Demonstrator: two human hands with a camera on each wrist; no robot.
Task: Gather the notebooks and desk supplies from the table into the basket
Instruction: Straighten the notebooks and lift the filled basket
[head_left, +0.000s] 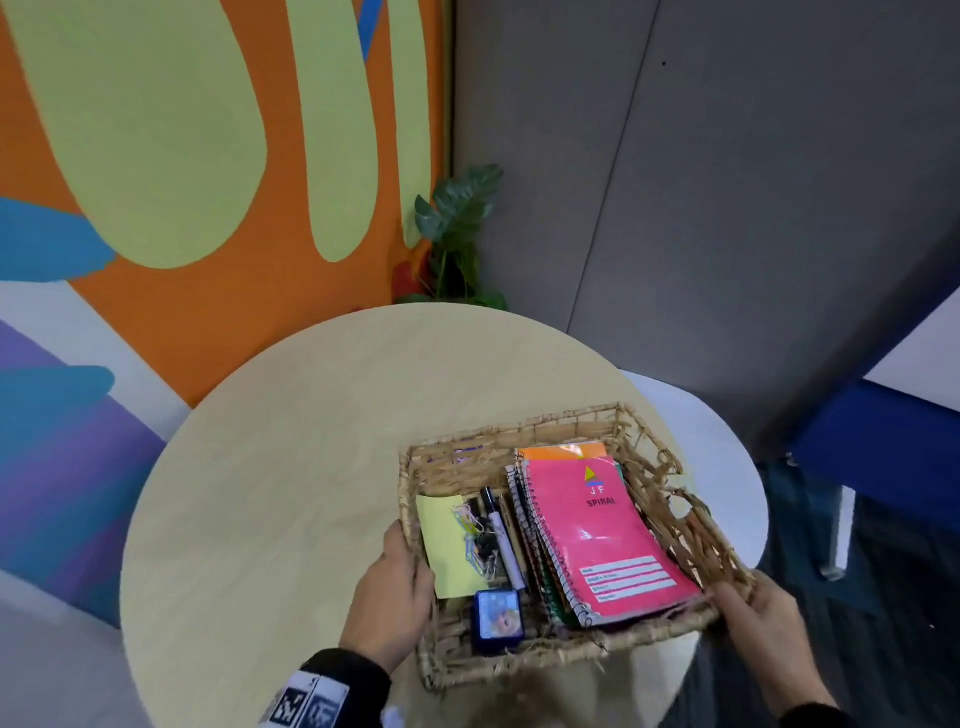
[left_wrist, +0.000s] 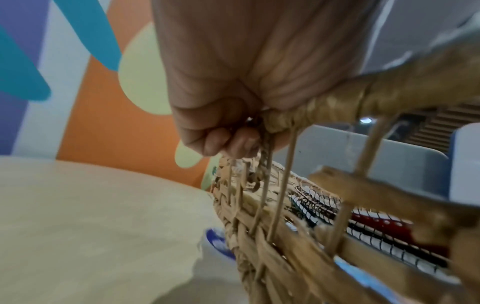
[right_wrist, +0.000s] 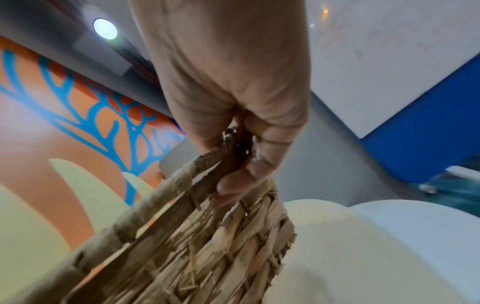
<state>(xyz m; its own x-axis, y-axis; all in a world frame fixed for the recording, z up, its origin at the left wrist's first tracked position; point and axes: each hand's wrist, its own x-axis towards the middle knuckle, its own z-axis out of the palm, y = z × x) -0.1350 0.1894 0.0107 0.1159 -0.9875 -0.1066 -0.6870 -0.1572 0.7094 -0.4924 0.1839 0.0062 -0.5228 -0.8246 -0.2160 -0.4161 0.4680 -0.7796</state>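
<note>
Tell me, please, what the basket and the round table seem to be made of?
The basket looks woven from dried straw or grass, matt, with frayed strands at the rim. The table looks like pale wood or laminate, smooth with faint grain; which one, I cannot tell.

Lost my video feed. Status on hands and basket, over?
Left hand and right hand grip opposite basket rims. Pink spiral notebook, sticky notes, pens inside. Nothing in the way.
</note>
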